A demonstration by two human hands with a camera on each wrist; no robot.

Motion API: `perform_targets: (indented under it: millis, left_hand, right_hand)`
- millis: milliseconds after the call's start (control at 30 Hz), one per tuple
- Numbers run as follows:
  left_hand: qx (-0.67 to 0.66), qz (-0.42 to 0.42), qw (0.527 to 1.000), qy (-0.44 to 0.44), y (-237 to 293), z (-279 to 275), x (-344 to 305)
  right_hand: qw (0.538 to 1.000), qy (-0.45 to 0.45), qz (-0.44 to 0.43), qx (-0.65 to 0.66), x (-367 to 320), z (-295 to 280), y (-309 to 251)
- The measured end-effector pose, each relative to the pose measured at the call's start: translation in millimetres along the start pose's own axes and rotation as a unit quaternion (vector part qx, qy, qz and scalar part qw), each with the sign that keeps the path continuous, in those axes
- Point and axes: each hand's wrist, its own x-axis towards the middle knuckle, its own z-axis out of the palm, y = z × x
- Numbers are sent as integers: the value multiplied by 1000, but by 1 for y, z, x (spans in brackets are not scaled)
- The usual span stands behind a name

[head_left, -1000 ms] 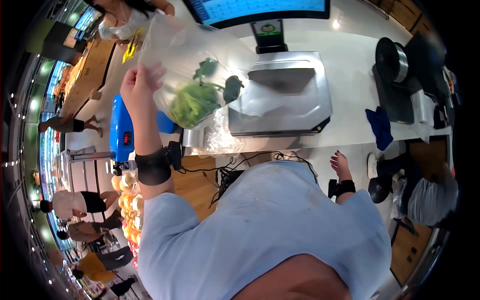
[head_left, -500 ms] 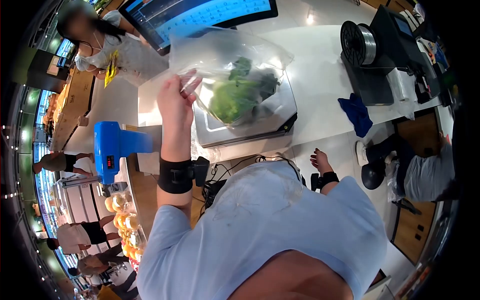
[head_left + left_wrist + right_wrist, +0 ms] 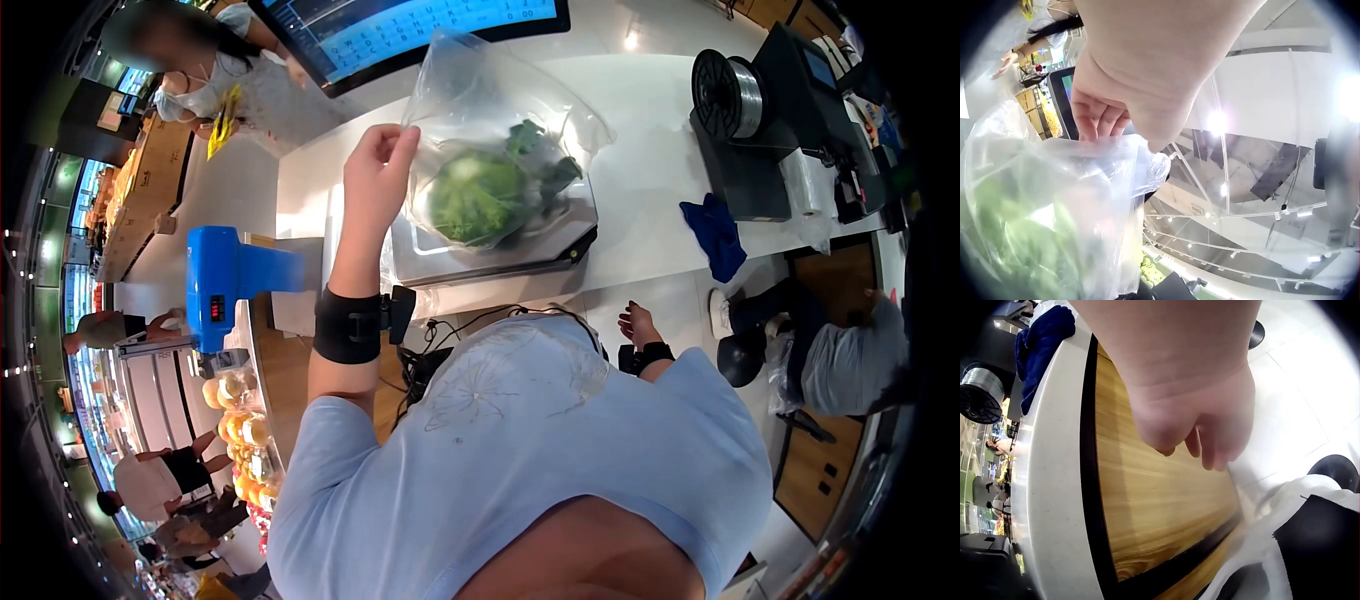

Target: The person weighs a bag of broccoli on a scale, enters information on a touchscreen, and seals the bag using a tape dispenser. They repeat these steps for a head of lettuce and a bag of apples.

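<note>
My left hand [image 3: 376, 182] pinches the edge of a clear plastic bag [image 3: 455, 90] between thumb and fingers. A pale green vegetable [image 3: 478, 195] with darker leaves shows through the bag, in its lower part. Bag and vegetable overlap the metal plate of a scale [image 3: 418, 262] on the white counter. In the left wrist view, fingertips [image 3: 1088, 128] are at the bag's upper rim, and the thumb hangs near its side. My right hand [image 3: 637, 325] hangs loosely beside the body, its fingers slightly bent and holding nothing; the right wrist view shows it by the wooden counter side [image 3: 1160, 500].
A screen [image 3: 420, 40] stands behind the scale. To the right are a wire spool [image 3: 745, 98], a dark machine [image 3: 790, 130], and a blue cloth [image 3: 713, 238] over the counter edge. A blue device [image 3: 212, 290] is at left; another person [image 3: 210, 85] stands across the counter.
My left hand has carried the bagged vegetable from the scale's left side to over its plate. The head view has turned, so the counter items appear further left. The right hand still hangs at the side.
</note>
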Motion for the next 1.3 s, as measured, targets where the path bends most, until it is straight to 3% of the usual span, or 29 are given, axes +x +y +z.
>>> perform_targets:
  millis: [67,133,367,433,500,567,967,1100,1200,1233,1267,1300]
  left_hand:
    - [1,7,1000,8,-2,-3,2]
    - [-99,22,993,54,-8,-12,7]
    - [71,119,984,115,-11,-41,35]
    - [234,300,909,172,-7,-39,45]
    - [286,232,917,156,2,-37,53]
    - [336,329,857,211,-3,-38,75]
    - [419,242,861,158,4,-46,153]
    - [374,230,881,176,20,-48,128]
    - [80,244,956,144,21,-47,85]
    - [-14,223,969,108,10,-45,76]
    - [-39,190,977,87,7,-41,60]
    - [-62,155,984,63,8,-38,44]
  right_hand:
    - [1000,3,-3,0,-3,0,-5]
    - [1000,-3,1,-16,-9,-3,-11]
    - [999,-26,-26,6,-7,-17,-3]
    - [999,-31,-20,11,-11,-19,-3]
    - [999,-35,-11,-9,-16,-21,-7]
    - [999,-39,-7,-2,-19,-22,-12]
    - [998,-31,-42,-31,-53,-36,-14]
    - [999,-4,-37,-3,-60,-40,-10]
    - [994,-6,-68,81,-32,-41,7]
    - [985,-103,-81,111,-5,-54,19]
    - [984,-146,-79,61,-8,-56,14]
    - [986,-113,-96,-75,-53,-43,-3]
